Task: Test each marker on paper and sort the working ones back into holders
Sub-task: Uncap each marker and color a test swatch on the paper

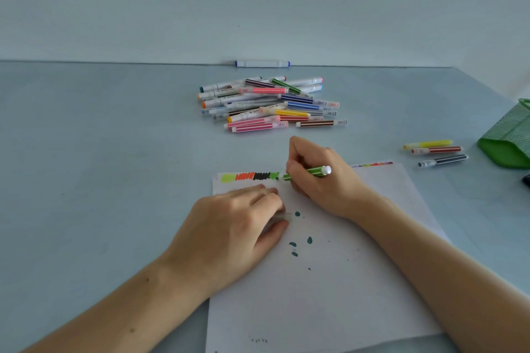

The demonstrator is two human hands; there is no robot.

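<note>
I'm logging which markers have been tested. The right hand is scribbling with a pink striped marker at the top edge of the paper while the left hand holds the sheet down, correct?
Not quite: the marker in the right hand is green striped, not pink. The head view shows it adding to the swatch row at the top edge of the paper, while the left hand rests on the sheet.

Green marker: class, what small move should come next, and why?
Probably recap it. The right hand holds the green marker beside a fresh green swatch on the paper, so it works; the left hand seems to hold its cap.
</note>
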